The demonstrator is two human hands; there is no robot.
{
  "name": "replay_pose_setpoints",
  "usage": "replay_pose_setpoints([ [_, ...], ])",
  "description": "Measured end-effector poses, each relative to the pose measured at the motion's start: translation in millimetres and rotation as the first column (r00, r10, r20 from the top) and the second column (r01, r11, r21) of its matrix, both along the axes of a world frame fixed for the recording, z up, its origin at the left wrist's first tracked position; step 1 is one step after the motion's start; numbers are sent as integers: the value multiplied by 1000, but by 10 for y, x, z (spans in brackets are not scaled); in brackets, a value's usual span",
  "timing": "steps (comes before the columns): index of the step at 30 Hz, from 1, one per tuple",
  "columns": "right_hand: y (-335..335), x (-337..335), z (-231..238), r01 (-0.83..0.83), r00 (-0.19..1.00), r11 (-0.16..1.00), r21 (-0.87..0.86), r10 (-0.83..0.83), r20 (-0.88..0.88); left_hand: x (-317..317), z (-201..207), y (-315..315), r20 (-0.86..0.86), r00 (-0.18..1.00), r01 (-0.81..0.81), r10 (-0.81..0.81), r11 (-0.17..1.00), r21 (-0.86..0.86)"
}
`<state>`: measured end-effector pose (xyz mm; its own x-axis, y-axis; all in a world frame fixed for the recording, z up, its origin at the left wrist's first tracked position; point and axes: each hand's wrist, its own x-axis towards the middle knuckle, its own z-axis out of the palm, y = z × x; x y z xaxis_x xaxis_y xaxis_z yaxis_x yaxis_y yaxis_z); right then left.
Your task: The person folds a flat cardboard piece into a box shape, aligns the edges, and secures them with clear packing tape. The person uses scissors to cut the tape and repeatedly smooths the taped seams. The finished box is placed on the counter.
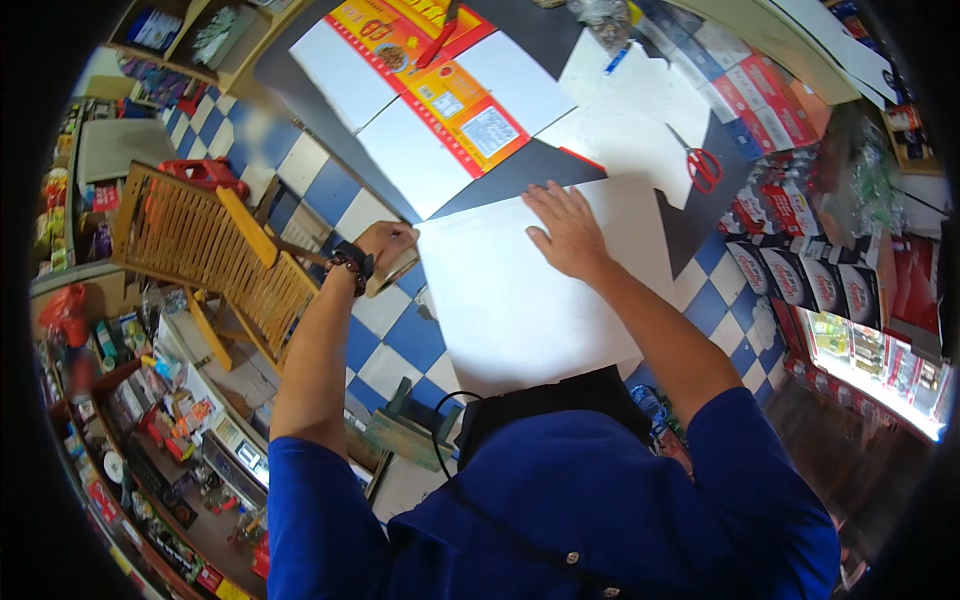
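Note:
A large white sheet of cardboard [540,290] lies in front of me, its far part on the dark table [490,200] and its near part reaching over my lap. My right hand [568,232] rests flat on the sheet near its far edge, fingers spread. At the sheet's far left corner, my left hand [385,248] is closed around what looks like a tan roll of tape [394,274], partly hidden by the fingers. Beyond the sheet is a flattened red and yellow carton [440,95] with white panels. A red-handled knife [440,42] lies across its printed side.
Red-handled scissors [703,170] and a blue pen-like tool [618,58] lie on a cut white cardboard piece [625,110] at the far right. A slatted wooden chair [195,235] stands to my left. Drink packs [800,275] are stacked at right, shelves [120,440] at left.

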<state>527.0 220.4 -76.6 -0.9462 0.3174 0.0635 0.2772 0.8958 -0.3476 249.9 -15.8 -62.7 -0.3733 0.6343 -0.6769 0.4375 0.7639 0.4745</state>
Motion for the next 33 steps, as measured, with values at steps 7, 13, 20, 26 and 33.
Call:
replay_pose_setpoints([
  [7, -4, -524, 526, -50, 983, 965, -258, 93, 160, 166, 455, -88, 44, 998, -49, 44, 990, 133],
  [13, -195, -869, 900, 50, 899, 913, -404, 135, 416, 452, 1005, -80, -376, 921, 101, -103, 995, -23],
  [20, -211, -881, 735, 17, 884, 927, -375, 162, 439, 599, 1263, 71, -458, 856, 128, -238, 958, -258],
  [26, -160, -861, 681, 1, 900, 936, -352, 152, 408, 683, 1334, 164, -507, 811, 130, -293, 934, -332],
  [33, -28, -826, 885, -4, 892, 898, -439, 202, 405, 281, 1012, -46, -251, 957, 131, -143, 989, -63],
])
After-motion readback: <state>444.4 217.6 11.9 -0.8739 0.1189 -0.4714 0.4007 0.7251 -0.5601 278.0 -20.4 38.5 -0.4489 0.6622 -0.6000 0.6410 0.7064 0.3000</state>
